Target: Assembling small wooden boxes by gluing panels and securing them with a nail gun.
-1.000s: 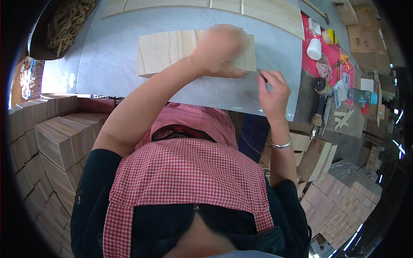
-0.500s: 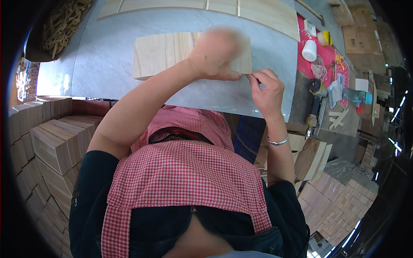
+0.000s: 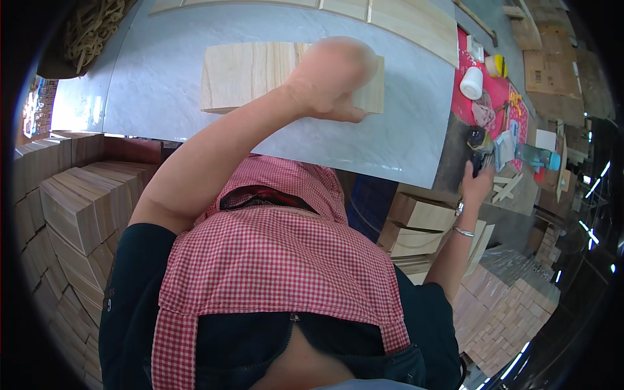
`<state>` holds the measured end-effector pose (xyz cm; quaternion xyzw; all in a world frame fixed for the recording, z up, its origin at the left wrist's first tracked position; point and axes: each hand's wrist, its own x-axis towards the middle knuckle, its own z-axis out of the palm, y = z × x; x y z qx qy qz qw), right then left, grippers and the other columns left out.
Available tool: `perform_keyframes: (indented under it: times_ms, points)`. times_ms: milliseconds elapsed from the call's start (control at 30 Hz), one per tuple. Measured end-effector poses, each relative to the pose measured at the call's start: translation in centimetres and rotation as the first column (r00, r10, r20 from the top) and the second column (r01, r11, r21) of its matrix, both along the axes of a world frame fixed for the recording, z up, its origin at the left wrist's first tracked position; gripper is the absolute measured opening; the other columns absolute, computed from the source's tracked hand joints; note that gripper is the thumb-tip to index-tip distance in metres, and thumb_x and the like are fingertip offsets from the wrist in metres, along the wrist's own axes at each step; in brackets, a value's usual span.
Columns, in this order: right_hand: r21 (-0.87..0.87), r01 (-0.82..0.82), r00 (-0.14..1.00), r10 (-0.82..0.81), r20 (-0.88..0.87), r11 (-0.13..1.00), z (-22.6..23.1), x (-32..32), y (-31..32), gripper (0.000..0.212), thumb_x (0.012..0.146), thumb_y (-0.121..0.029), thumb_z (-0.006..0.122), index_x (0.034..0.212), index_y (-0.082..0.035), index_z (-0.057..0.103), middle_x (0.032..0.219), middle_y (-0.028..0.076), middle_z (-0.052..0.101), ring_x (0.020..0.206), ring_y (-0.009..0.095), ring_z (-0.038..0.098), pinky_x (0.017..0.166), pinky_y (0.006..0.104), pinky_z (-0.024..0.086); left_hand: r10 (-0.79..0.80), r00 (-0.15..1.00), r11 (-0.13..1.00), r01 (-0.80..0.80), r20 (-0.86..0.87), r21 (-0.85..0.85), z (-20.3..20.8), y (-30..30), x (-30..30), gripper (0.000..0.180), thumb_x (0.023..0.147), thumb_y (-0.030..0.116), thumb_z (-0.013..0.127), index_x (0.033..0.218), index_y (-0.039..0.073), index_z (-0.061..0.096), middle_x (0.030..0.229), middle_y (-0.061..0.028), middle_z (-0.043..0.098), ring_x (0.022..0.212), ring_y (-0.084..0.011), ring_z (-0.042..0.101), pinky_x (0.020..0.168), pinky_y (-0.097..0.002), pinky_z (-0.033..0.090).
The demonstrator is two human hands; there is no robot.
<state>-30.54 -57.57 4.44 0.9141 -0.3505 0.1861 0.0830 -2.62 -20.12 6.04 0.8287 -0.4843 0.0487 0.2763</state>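
Note:
A pale wooden box (image 3: 253, 71) lies on the table, its grain running across the top. My left hand (image 3: 331, 75) is closed over its right part, the thumb along the near edge; the fingers are partly blurred. Off the table's right edge, my right hand (image 3: 478, 183) has its fingers around the dark handle of a black handheld tool (image 3: 479, 158) with a yellowish part at its far end. My hand covers much of the tool, so its exact kind is hard to make out.
Flat wooden panels (image 3: 416, 29) lie along the table's (image 3: 156, 78) far side. To the right are a white bottle (image 3: 471, 83), a yellow tape roll (image 3: 496, 65) and a clear bottle (image 3: 536, 156). Stacked wooden boxes (image 3: 84, 208) stand at left, a strap-filled bin (image 3: 88, 32) behind.
My right hand has left the box's near right corner and moved right and toward me onto the black tool. My left hand stays on the box.

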Motion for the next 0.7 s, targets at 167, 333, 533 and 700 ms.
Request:
perform_keyframes:
  times_ms: [167,333,533,700]
  points:
    - [0.302,0.229,0.961,-0.166,-0.22,0.925,-1.2,-0.8,-5.0,0.05,0.086,-0.02,0.074,0.127,0.005,0.058,0.108,0.025,0.068,0.093,0.04,0.067,0.086,0.0475,0.053,0.014,1.0,1.0,-0.014,-0.018,0.008,0.1,0.3,0.1,0.04,0.065,0.039,0.081,0.087,0.008,0.071,0.13,-0.0118,0.064,0.109,-0.0282,0.059,0.1,-0.0398,0.041]
    - [0.504,0.246,0.967,-0.172,-0.191,0.828,2.8,1.1,-5.5,0.037,0.086,-0.017,0.073,0.113,0.006,0.062,0.088,0.021,0.069,0.07,0.032,0.067,0.066,0.0419,0.055,0.016,1.0,1.0,-0.015,-0.017,0.018,0.1,0.2,0.1,0.045,0.065,0.04,0.081,0.095,0.008,0.074,0.129,-0.0125,0.064,0.109,-0.0283,0.059,0.099,-0.0403,0.041]
    - [0.782,0.151,0.983,-0.179,-0.051,0.605,11.8,3.9,8.5,0.024,0.086,-0.014,0.075,0.097,0.005,0.065,0.066,0.009,0.062,0.047,0.017,0.056,0.046,0.0295,0.047,0.035,0.999,0.999,-0.034,-0.012,0.032,0.0,0.4,-0.1,0.046,0.065,0.041,0.081,0.096,0.007,0.073,0.129,-0.0127,0.064,0.11,-0.0285,0.058,0.1,-0.0407,0.041]
    - [0.831,-0.045,0.996,-0.044,0.083,0.554,14.2,5.6,19.5,0.02,0.089,-0.015,0.075,0.092,0.002,0.066,0.059,0.003,0.057,0.042,0.011,0.049,0.04,0.0242,0.041,0.032,1.0,0.999,-0.032,-0.001,0.029,-0.2,0.2,0.1,0.048,0.066,0.042,0.081,0.099,0.007,0.072,0.123,-0.0121,0.064,0.108,-0.0285,0.057,0.099,-0.0408,0.041]
